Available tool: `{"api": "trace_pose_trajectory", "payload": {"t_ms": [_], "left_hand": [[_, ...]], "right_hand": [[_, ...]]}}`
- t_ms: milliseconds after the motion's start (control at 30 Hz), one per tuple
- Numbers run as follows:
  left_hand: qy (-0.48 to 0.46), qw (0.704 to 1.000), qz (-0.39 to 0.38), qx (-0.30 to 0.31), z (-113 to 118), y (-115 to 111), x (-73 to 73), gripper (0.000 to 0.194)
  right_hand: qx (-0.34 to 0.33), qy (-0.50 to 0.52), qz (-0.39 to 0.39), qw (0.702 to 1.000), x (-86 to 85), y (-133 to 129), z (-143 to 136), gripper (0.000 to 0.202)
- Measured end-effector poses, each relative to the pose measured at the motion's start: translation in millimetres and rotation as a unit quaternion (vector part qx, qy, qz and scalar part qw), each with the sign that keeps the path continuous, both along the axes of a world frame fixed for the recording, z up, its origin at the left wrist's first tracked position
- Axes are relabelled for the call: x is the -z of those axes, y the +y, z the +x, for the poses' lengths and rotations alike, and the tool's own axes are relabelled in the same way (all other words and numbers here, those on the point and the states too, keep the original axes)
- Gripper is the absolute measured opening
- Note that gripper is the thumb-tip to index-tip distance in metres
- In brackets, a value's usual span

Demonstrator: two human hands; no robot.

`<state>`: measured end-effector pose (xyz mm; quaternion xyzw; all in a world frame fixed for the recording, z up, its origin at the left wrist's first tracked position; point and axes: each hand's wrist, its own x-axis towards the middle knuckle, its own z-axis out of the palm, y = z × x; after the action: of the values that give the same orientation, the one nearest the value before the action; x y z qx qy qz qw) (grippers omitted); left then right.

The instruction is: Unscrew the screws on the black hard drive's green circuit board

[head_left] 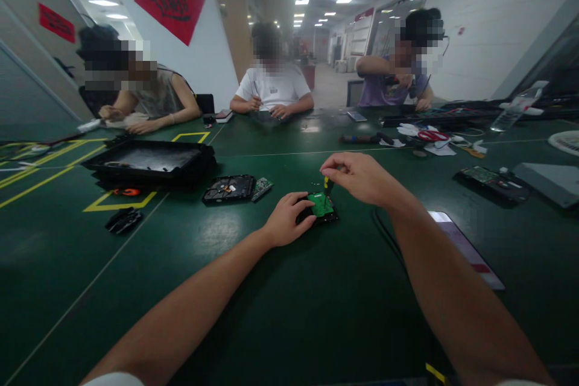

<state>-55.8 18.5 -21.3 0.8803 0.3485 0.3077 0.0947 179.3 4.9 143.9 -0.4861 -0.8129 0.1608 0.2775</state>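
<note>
A small black drive with a green circuit board (322, 205) lies on the dark green table. My left hand (289, 219) grips its left side, fingers over the near and far edges. My right hand (357, 178) is closed on a yellow and black screwdriver (327, 184), held upright with its tip down at the board. Tiny bits, perhaps screws, lie just beyond the drive. To the left is another black drive (228, 189), with a loose circuit board (262, 188) beside it.
Black trays (151, 160) are stacked at the left, near black gloves or cloth (123, 221). A phone (468, 250) lies by my right forearm, beside a black cable. Another drive (491, 184) and a bottle (520, 107) are at the right. Three people sit across the table.
</note>
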Motion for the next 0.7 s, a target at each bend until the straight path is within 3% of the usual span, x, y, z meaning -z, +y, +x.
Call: {"api": "trace_pose_trajectory", "payload": {"t_ms": [200, 433, 700], "left_hand": [[0.002, 1.0, -0.005, -0.001, 0.3, 0.1, 0.2, 0.039], [0.0, 1.0, -0.003, 0.001, -0.2, -1.0, -0.6, 0.039], [0.001, 1.0, -0.012, -0.003, -0.2, 0.2, 1.4, 0.039]], "right_hand": [[0.006, 0.027, -0.021, 0.999, 3.8, 0.6, 0.8, 0.02], [-0.023, -0.028, -0.009, 0.999, -5.1, -3.6, -0.1, 0.018], [-0.002, 0.018, -0.047, 0.999, 0.2, -1.8, 0.5, 0.023]]}}
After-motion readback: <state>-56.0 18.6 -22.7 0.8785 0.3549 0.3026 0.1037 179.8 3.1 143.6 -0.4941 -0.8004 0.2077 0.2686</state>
